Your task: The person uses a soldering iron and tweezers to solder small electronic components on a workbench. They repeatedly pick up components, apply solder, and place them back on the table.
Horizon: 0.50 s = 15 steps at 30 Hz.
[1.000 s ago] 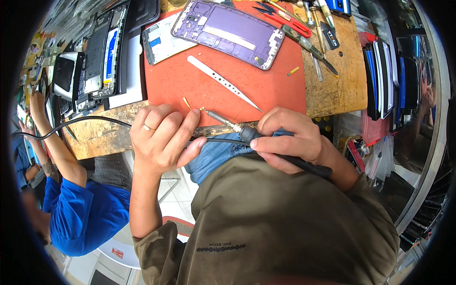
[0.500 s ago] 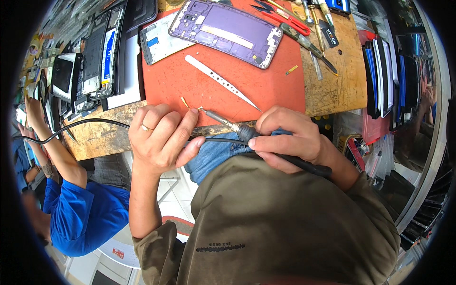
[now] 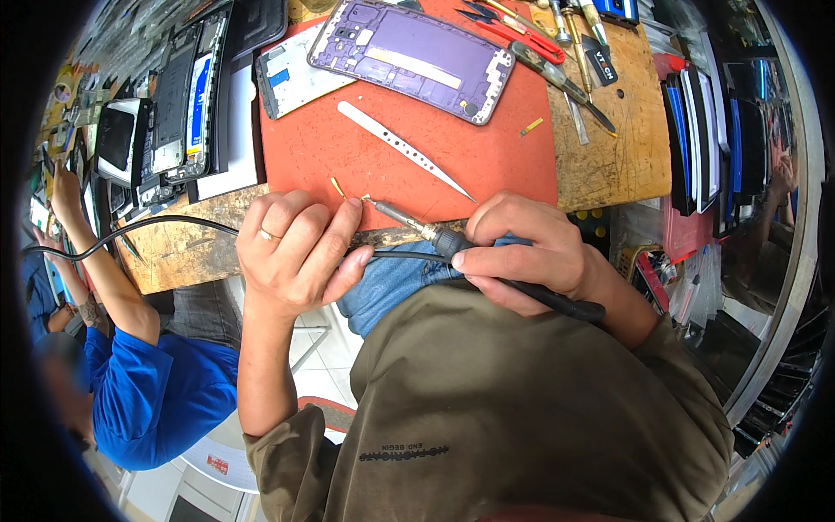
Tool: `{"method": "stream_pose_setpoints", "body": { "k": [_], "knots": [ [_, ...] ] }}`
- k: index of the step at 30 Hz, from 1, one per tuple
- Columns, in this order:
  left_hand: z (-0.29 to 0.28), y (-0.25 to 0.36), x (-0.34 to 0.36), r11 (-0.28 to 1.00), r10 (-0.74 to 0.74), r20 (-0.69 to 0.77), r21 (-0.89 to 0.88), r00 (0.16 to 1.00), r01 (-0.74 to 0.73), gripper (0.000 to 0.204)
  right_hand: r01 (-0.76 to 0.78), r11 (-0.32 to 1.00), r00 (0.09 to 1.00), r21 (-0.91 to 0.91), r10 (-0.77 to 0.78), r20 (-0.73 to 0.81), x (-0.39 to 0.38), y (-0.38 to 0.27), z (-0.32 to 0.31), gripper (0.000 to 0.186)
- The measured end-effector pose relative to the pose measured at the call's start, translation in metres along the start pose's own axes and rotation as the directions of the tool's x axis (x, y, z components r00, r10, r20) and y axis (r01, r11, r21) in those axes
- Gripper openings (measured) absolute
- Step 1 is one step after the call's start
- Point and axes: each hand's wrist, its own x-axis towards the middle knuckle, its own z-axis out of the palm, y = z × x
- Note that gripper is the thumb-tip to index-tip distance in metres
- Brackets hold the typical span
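Note:
My right hand is closed round the dark handle of a soldering iron. Its metal tip points left, close to my left index fingertip. My left hand rests at the near edge of the red mat, fingers curled, index fingertip pressed down. A tiny piece at that fingertip is mostly covered and too small to name. Just beyond lies a small yellow strip. A black cable passes behind my left hand. Silver tweezers lie farther up the mat.
At the mat's far side lie a purple phone frame and a silver phone plate. A knife and several tools are at the far right. An opened phone stands left. A co-worker in a blue shirt sits at the left.

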Motion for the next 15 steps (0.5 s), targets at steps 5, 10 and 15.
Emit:
{"method": "stream_pose_setpoints", "body": {
  "k": [5, 10, 15],
  "knots": [
    [0.0001, 0.0006, -0.0010, 1.000, 0.008, 0.001, 0.015, 1.000, -0.008, 0.039, -0.007, 1.000, 1.000, -0.007, 0.007, 0.011, 0.0001, -0.0005, -0.0008, 0.037],
    [-0.0003, 0.0008, -0.0008, 1.000, 0.009, 0.003, 0.020, 1.000, -0.009, 0.039, 0.001, 1.000, 1.000, -0.010, -0.001, 0.015, 0.0008, -0.0005, -0.0011, 0.037],
    [-0.0009, 0.0013, 0.0001, 1.000, -0.001, 0.013, 0.016, 1.000, 0.001, 0.038, -0.002, 1.000, 1.000, -0.014, 0.002, 0.026, -0.0002, -0.0009, -0.0021, 0.038]
  ]
}}
